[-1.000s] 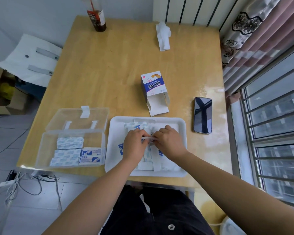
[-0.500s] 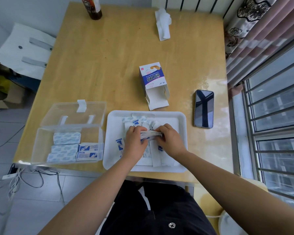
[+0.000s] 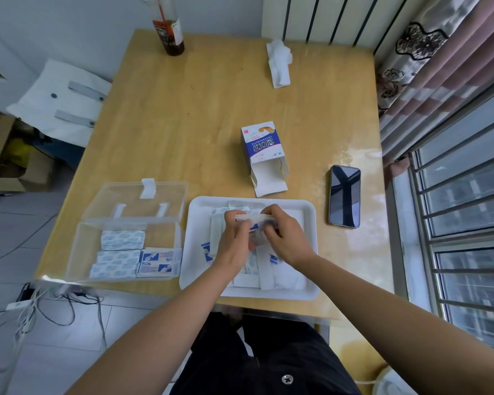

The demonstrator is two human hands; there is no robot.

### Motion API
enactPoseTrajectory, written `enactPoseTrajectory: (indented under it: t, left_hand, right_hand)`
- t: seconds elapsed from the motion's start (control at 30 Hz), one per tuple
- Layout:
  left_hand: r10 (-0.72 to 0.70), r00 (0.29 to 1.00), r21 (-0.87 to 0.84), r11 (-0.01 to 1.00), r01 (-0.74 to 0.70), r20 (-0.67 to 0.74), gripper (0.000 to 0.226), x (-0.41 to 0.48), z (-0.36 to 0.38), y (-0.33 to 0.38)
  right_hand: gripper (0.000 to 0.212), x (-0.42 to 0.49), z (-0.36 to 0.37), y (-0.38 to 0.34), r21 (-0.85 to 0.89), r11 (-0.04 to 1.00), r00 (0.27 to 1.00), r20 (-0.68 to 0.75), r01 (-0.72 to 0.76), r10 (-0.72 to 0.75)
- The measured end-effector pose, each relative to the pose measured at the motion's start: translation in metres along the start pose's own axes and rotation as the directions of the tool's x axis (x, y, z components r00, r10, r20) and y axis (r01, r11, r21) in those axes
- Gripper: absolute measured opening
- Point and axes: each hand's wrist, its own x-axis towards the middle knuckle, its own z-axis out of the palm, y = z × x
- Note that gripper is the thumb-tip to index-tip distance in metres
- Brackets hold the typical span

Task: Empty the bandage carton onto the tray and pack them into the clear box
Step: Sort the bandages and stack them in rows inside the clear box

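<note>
Bandages (image 3: pixel 253 217) in a small stack are held between your left hand (image 3: pixel 234 243) and right hand (image 3: pixel 285 240), with the fingers of both curled round it just above the tray (image 3: pixel 311 252). More loose bandages (image 3: pixel 280 272) lie in the tray under your hands. Left of the tray, the clear box (image 3: pixel 80 252) has its lid laid back and holds several neat piles (image 3: pixel 123 240). Behind the tray the carton (image 3: pixel 264 149) lies on the wooden bench (image 3: pixel 197 109), its open flap toward the tray. Right of the tray rests a phone (image 3: pixel 344 196). Far behind the tray are a bottle (image 3: pixel 169 32) and a crumpled tissue (image 3: pixel 280 61). The blue label on the carton appears upside down to you.
</note>
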Motion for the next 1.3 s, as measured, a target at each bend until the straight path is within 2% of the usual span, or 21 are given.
enactPoseTrajectory:
  t: [0.1,0.2,0.33,0.47,0.6,0.73,0.87,1.07,1.2,1.3]
  left_hand:
    - [-0.119,0.993,-0.119,0.986,0.115,-0.025,0.033,0.001,-0.004,0.008]
    - [-0.209,0.977,-0.179,0.964,0.199,-0.039,0.027,0.002,-0.012,0.012]
    - [-0.275,0.961,-0.294,0.92,0.26,-0.01,0.044,-0.003,-0.024,0.018]
    - [-0.24,0.966,-0.292,0.935,0.203,-0.094,0.046,-0.005,-0.034,0.018]
    - [-0.227,0.968,-0.334,0.925,0.179,-0.11,0.044,-0.01,-0.042,0.023]
    - [-0.177,0.941,-0.257,0.961,0.102,-0.287,0.035,-0.01,-0.054,0.014]
    - [-0.098,0.927,-0.205,0.979,0.024,-0.362,0.041,-0.016,-0.074,0.01]
    - [-0.052,0.882,-0.159,0.987,-0.027,-0.468,0.039,-0.026,-0.114,0.008]
    - [-0.087,0.911,-0.176,0.984,0.017,-0.402,0.039,-0.027,-0.142,0.003]
    - [-0.115,0.952,-0.196,0.979,0.06,-0.283,0.043,-0.033,-0.161,0.0]
  right_hand:
    - [0.013,0.0,0.001,-0.002,0.014,1.0,1.0,0.017,0.012,-0.013]
    - [0.015,0.001,0.003,-0.008,0.053,0.999,1.0,0.013,0.0,-0.001]
    - [0.016,0.002,0.006,-0.022,0.082,0.996,1.0,-0.011,0.03,-0.03]
    - [0.016,0.002,0.013,-0.038,0.123,0.991,0.998,-0.022,0.055,-0.053]
    - [0.015,0.002,0.023,-0.048,0.134,0.989,0.998,-0.028,0.061,-0.058]
    - [0.015,-0.001,0.036,-0.065,0.227,0.974,1.0,0.01,0.013,-0.016]
    - [0.025,0.002,0.055,-0.083,0.347,0.935,0.998,0.031,-0.069,0.062]
    - [0.024,0.01,0.084,-0.11,0.421,0.904,0.992,0.125,-0.068,0.016]
    - [0.019,0.009,0.099,-0.123,0.345,0.938,0.989,0.127,0.026,-0.074]
    - [0.023,0.013,0.107,-0.129,0.339,0.94,0.997,0.059,0.031,-0.054]
